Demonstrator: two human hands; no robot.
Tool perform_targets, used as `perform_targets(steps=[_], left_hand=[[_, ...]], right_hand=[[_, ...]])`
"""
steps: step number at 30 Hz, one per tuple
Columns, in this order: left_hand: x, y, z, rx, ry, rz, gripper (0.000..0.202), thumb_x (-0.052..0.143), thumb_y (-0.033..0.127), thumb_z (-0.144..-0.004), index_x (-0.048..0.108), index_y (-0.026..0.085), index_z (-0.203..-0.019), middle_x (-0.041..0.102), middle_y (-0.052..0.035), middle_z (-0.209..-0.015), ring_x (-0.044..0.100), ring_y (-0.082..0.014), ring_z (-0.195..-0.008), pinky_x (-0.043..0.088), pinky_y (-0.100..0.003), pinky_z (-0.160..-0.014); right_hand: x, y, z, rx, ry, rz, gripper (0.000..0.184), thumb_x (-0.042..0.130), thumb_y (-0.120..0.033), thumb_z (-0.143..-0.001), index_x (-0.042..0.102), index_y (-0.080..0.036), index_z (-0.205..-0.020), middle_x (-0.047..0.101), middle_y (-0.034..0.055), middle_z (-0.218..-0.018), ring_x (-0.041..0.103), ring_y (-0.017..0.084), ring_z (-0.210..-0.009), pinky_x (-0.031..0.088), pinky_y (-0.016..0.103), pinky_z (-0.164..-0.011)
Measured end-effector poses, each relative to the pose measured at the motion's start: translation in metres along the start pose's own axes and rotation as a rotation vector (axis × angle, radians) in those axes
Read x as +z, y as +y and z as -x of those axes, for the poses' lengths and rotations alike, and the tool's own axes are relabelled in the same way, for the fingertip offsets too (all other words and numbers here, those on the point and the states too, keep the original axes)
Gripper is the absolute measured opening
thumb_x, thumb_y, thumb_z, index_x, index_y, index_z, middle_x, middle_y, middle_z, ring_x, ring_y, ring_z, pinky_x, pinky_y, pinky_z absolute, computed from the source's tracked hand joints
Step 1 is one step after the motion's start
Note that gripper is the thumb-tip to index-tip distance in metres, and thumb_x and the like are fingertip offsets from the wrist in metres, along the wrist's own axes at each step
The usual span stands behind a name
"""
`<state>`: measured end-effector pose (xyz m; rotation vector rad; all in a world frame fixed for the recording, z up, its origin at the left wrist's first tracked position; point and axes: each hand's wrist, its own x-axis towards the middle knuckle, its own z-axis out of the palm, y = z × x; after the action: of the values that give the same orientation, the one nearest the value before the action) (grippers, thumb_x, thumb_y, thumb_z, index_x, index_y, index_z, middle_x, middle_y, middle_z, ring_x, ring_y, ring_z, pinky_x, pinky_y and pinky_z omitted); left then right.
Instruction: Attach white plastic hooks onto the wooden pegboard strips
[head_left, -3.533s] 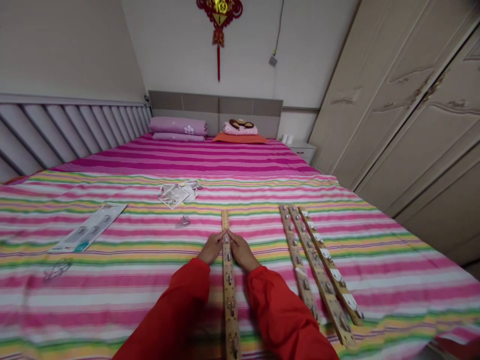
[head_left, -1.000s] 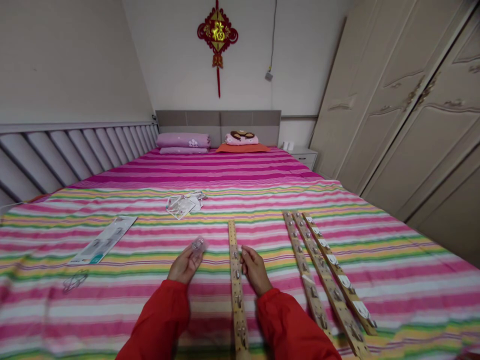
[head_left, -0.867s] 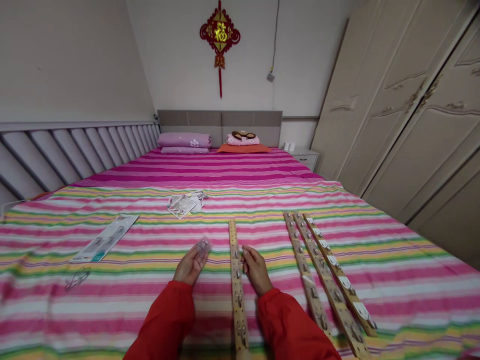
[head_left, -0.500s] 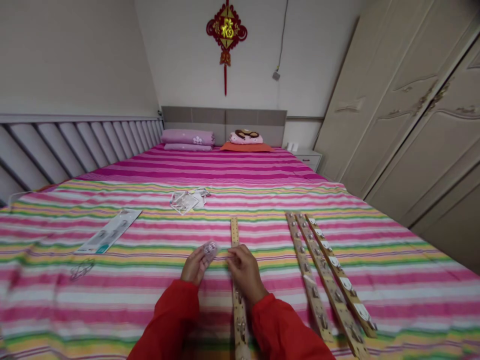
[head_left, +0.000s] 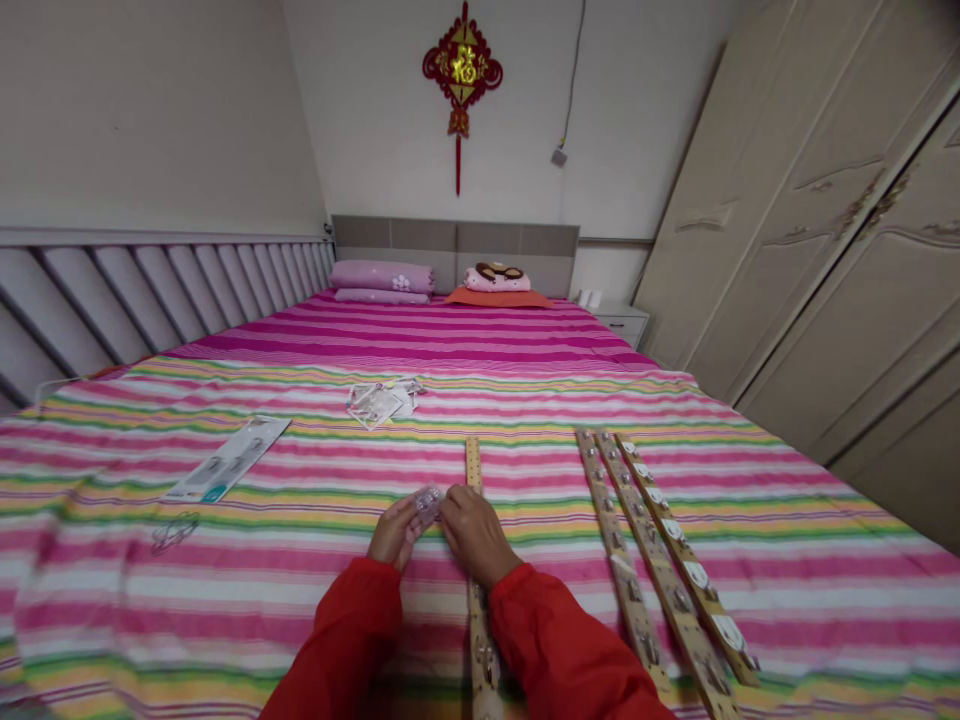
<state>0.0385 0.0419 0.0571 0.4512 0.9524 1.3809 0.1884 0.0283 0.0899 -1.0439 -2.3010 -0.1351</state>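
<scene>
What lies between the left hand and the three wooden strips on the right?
The head view shows a small clear packet, the right hand, a fourth strip partly hidden by that hand, then striped cloth.

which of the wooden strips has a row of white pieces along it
The far-right strip in the group of three. White pieces run along it; its two neighbours and the separate strip show no such row.
</scene>
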Motion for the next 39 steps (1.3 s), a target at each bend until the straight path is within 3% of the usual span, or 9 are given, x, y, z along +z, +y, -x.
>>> perform_targets(steps=[9,11,15,20,25,29,34,37,39], left_hand=[[-0.002,-0.003,-0.001,0.037,-0.013,-0.011,0.021,0.067,0.007,-0.063,0.07,0.009,-0.084,0.074,-0.0119,-0.08,0.07,-0.0189,-0.072,0.056,-0.027,-0.071],[-0.001,-0.003,0.0,0.043,-0.011,0.008,0.022,0.066,0.007,-0.063,0.07,0.01,-0.085,0.074,-0.0107,-0.078,0.069,-0.017,-0.07,0.055,-0.024,-0.068],[0.0,-0.003,-0.001,0.072,0.025,0.031,0.025,0.066,0.006,-0.062,0.07,0.011,-0.086,0.074,-0.0087,-0.078,0.069,-0.0143,-0.071,0.054,-0.021,-0.068],[-0.003,-0.009,-0.003,0.134,0.044,0.01,0.033,0.067,0.006,-0.057,0.07,0.012,-0.09,0.073,-0.0104,-0.091,0.068,-0.0197,-0.089,0.052,-0.026,-0.078],[-0.007,-0.01,0.005,0.306,0.085,-0.202,0.042,0.065,0.004,-0.057,0.071,0.018,-0.096,0.07,-0.0055,-0.108,0.052,-0.026,-0.119,0.045,-0.03,-0.095],[-0.001,-0.005,0.018,0.555,0.119,-0.321,0.037,0.061,-0.002,-0.062,0.073,0.022,-0.087,0.064,-0.0031,-0.118,0.037,-0.0221,-0.132,0.032,-0.028,-0.107],[0.024,-0.002,0.03,0.588,0.205,-0.481,0.016,0.07,0.012,-0.065,0.072,0.023,-0.076,0.068,-0.0038,-0.093,0.055,-0.0213,-0.109,0.041,-0.026,-0.097],[0.044,-0.001,0.032,0.444,0.082,-0.485,0.022,0.075,0.021,-0.063,0.071,0.019,-0.084,0.069,-0.0026,-0.076,0.062,-0.0182,-0.081,0.048,-0.025,-0.075],[0.053,0.001,0.03,0.346,0.001,-0.44,0.032,0.076,0.028,-0.063,0.07,0.017,-0.093,0.07,-0.0038,-0.078,0.062,-0.0169,-0.076,0.047,-0.024,-0.069]], right_hand=[[-0.004,0.001,-0.005,0.097,0.109,-0.158,0.013,0.047,-0.011,-0.083,0.055,-0.019,-0.077,0.054,0.005,-0.079,0.049,0.019,-0.076,0.039,0.03,-0.067],[-0.005,0.002,-0.007,0.227,0.202,-0.338,0.013,0.047,-0.013,-0.083,0.054,-0.019,-0.073,0.053,0.0031,-0.076,0.049,0.017,-0.073,0.039,0.028,-0.065],[-0.006,0.008,-0.007,0.656,0.404,-0.875,0.011,0.055,-0.024,-0.078,0.053,-0.019,-0.068,0.048,-0.0037,-0.059,0.045,0.012,-0.054,0.037,0.024,-0.052],[-0.009,0.018,0.006,0.977,0.476,-1.419,0.023,0.07,-0.036,-0.066,0.055,-0.018,-0.067,0.055,-0.0043,-0.049,0.048,0.01,-0.044,0.038,0.022,-0.046],[-0.012,0.026,0.021,1.067,0.541,-1.583,0.024,0.077,-0.029,-0.058,0.057,-0.017,-0.064,0.062,-0.0009,-0.051,0.053,0.009,-0.044,0.043,0.021,-0.047],[-0.013,0.031,0.025,1.074,0.574,-1.672,0.022,0.077,-0.025,-0.056,0.056,-0.018,-0.06,0.061,-0.0013,-0.051,0.055,0.01,-0.046,0.046,0.022,-0.047],[-0.013,0.032,0.026,1.079,0.572,-1.686,0.02,0.076,-0.024,-0.057,0.057,-0.018,-0.061,0.059,-0.0019,-0.052,0.054,0.01,-0.046,0.046,0.022,-0.046],[-0.013,0.031,0.026,1.076,0.564,-1.694,0.02,0.075,-0.022,-0.057,0.057,-0.017,-0.061,0.058,-0.0027,-0.05,0.053,0.009,-0.045,0.043,0.02,-0.045],[-0.012,0.03,0.026,1.066,0.551,-1.683,0.018,0.074,-0.022,-0.058,0.057,-0.017,-0.062,0.057,-0.0036,-0.047,0.051,0.009,-0.043,0.041,0.019,-0.043]])
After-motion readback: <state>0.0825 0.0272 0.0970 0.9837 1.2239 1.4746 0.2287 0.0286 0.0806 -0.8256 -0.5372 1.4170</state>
